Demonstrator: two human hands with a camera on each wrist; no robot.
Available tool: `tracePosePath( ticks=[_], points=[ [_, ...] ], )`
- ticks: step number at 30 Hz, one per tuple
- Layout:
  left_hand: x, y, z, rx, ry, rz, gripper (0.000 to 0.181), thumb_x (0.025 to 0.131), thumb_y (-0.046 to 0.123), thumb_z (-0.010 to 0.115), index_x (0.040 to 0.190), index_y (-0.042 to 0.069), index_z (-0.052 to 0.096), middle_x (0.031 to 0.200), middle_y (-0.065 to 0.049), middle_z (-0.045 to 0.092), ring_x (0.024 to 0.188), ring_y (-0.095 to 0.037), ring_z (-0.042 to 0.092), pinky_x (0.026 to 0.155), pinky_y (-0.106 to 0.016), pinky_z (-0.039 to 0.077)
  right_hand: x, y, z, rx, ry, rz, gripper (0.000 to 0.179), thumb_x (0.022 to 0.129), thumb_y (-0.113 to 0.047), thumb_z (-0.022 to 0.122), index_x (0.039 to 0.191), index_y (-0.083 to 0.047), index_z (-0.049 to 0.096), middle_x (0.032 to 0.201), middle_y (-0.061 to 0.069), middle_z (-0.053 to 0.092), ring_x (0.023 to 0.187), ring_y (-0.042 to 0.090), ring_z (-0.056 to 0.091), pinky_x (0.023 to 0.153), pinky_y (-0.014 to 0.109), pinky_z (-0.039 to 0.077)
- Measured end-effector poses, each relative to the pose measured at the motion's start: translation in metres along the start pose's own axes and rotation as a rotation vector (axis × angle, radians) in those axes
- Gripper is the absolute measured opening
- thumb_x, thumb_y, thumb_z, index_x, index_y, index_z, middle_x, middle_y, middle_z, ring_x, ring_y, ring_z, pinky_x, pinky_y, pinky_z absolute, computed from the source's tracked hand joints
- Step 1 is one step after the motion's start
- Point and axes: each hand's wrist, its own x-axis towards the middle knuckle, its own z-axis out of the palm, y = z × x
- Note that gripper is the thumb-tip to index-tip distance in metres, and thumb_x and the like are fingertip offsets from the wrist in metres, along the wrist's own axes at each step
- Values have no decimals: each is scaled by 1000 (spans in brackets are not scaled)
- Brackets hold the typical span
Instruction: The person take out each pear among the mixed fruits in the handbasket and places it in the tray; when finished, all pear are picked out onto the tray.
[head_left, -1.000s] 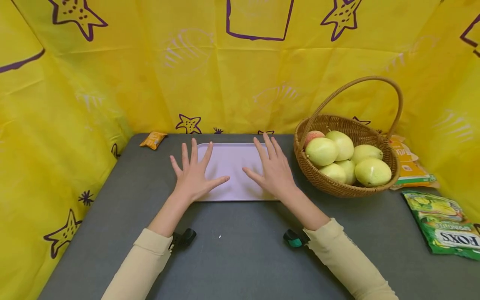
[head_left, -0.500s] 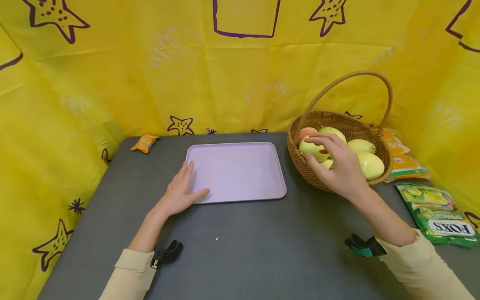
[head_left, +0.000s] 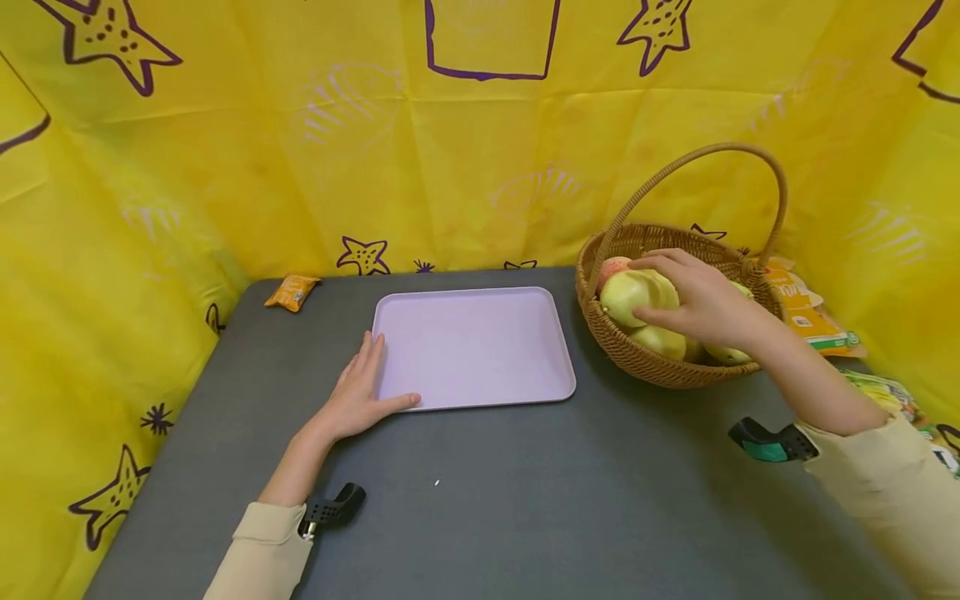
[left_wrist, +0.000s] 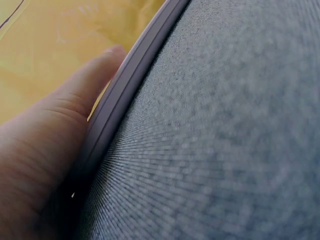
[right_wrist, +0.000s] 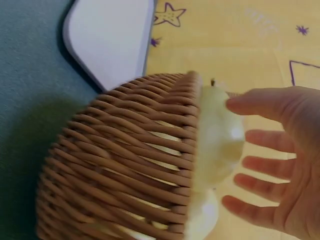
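in the wicker basket (head_left: 637,360), a pear (head_left: 622,298) sits right by your right hand (head_left: 697,302), its fingers relaxed, ungripping; your left hand (head_left: 358,403), unclenched, touches the lilac tray (head_left: 476,346).

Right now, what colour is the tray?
The tray is pale lilac, showing best in the head view.

Two hands: one left hand (head_left: 356,402), one right hand (head_left: 701,298). Two sleeves (head_left: 258,546), two black wrist devices (head_left: 337,507). One lilac tray (head_left: 474,348), one wicker basket (head_left: 615,340). Inside the basket, one reddish fruit (head_left: 613,268) — plus at least four pale green fruits (head_left: 624,298), exact number hidden. One small orange packet (head_left: 292,292), one green packet (head_left: 888,396); beyond the basket, orange packaging (head_left: 806,318) — number unclear. One grey table (head_left: 480,533), one white fleck (head_left: 437,482), at least four starfish prints (head_left: 363,255).
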Motion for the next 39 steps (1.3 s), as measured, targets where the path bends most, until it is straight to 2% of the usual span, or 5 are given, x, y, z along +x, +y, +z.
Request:
tracePosePath(
  ticks=[9,16,22,30,39],
  points=[
    [0,-1,2,22,16,8,117,80,58,72,156,1,4,160,-23,-8,142,-51,6,110,-63,6,21,3,-9,-5,-238,36,66,82,-26,79,137,-2,51,136,19,51,127,37,43,98,56,36],
    [2,-2,6,25,19,21,116,79,58,73,155,0,6,160,-24,-6,142,-50,8,110,-63,7,27,8,-3,-22,-297,2,68,75,-24,82,135,-12,52,118,12,57,106,29,50,79,45,41],
    [2,-1,6,30,17,24,116,80,58,72,155,0,7,160,-24,-6,142,-50,9,110,-63,7,28,10,0,-41,-302,-7,73,71,-20,84,135,-12,51,104,8,58,94,26,51,74,42,42],
    [1,-1,5,32,13,15,114,80,58,72,156,1,8,160,-23,-7,142,-50,9,110,-64,9,28,12,2,-97,-245,-11,71,68,-21,86,131,-10,56,104,10,60,92,27,56,72,44,45],
    [1,-2,3,39,14,11,113,80,58,71,156,1,9,160,-23,-7,141,-51,10,109,-64,9,16,0,-5,-65,-173,51,75,69,-31,88,133,-10,56,110,11,61,93,26,56,69,42,44]
  ],
)
